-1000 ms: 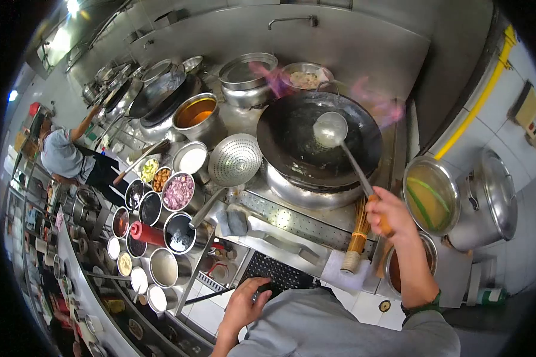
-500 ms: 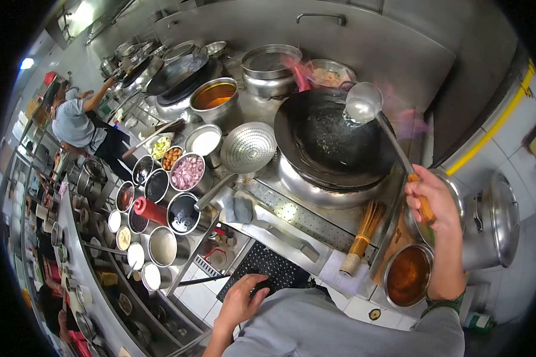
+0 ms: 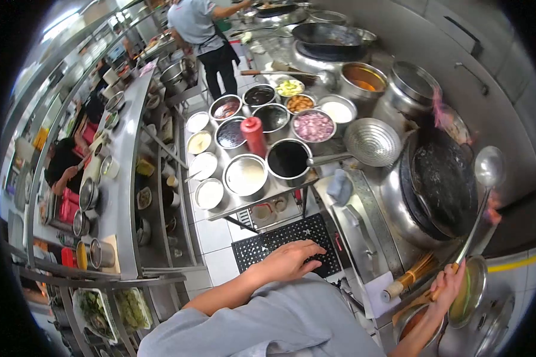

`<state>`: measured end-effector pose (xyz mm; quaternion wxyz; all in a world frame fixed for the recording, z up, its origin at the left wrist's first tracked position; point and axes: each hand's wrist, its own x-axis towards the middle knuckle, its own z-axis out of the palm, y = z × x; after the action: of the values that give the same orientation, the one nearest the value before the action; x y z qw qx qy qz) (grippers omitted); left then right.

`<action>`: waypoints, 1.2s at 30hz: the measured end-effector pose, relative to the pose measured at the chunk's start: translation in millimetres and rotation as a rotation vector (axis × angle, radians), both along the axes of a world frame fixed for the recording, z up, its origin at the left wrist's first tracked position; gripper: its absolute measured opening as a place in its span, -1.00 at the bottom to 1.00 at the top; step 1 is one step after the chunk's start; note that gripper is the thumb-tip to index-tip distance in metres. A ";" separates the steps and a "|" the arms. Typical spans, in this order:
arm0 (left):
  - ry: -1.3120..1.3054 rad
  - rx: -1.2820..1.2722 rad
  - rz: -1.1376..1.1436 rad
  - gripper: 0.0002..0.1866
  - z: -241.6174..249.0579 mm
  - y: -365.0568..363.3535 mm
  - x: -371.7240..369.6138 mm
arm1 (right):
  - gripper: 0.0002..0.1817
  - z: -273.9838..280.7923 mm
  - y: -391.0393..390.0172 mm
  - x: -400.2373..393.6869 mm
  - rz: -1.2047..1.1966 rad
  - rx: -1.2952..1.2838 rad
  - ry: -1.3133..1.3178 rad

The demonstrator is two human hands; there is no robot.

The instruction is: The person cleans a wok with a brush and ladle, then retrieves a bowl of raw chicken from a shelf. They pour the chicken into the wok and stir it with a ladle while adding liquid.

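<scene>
My right hand (image 3: 448, 284) is closed round the wooden handle of a ladle (image 3: 489, 168), whose bowl is over the right rim of a large dark wok (image 3: 443, 181). My left hand (image 3: 293, 260) hangs in front of my body above a black perforated mat (image 3: 286, 241), fingers loosely bent and partly apart, nothing in them. Left of the wok lies a perforated strainer (image 3: 373, 143), its handle reaching over a pot of dark liquid (image 3: 287, 159). A bamboo brush (image 3: 412, 276) rests beside my right hand.
Bowls of chopped red onion (image 3: 314, 126) and sauces, with a red squeeze bottle (image 3: 253, 135), fill the cart ahead. A blue-grey cloth (image 3: 340, 188) is on the stove edge. A co-worker (image 3: 199, 30) stands at the far woks. A long steel counter (image 3: 122, 172) runs along the left.
The view has swung left, bringing the counter into fuller view. The ladle, still in my right hand, has moved to the wok's right rim. My left hand has its fingers further forward.
</scene>
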<state>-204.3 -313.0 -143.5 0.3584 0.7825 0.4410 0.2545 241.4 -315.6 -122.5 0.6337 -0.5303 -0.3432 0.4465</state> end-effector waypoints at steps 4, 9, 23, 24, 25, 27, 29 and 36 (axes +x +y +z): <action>-0.008 0.009 0.080 -0.68 -11.3 -16.0 -35.8 | -0.33 18.1 8.6 -34.7 0.358 0.377 0.997; 0.000 -0.068 0.168 -0.67 -20.3 -39.6 -78.6 | -0.24 40.7 11.3 -121.3 0.601 0.303 1.160; -0.068 -0.054 0.336 -0.68 -35.8 -89.5 -162.7 | -0.34 60.2 54.0 -459.6 1.044 -0.268 -0.037; -0.069 -0.075 0.358 -0.68 -36.6 -94.3 -169.1 | -0.34 48.0 54.3 -474.2 1.035 -0.268 -0.120; -0.070 -0.097 0.383 -0.68 -38.3 -99.1 -175.3 | -0.32 39.9 51.3 -485.8 1.012 -0.248 -0.195; -0.074 -0.121 0.445 -0.68 -43.0 -109.2 -187.4 | -0.31 26.0 49.0 -498.8 0.993 -0.246 -0.284; -0.098 -0.140 0.474 -0.68 -48.4 -116.5 -197.7 | -0.32 17.9 48.6 -505.4 0.982 -0.245 -0.370; -0.085 -0.158 0.511 -0.68 -50.1 -121.4 -210.5 | -0.35 21.5 49.6 -511.2 0.964 -0.315 -0.332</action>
<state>-414.8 -434.4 -193.6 0.3607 0.6039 0.6274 0.3339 -269.8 -266.0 -101.0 0.2067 -0.4646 -0.5724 0.6432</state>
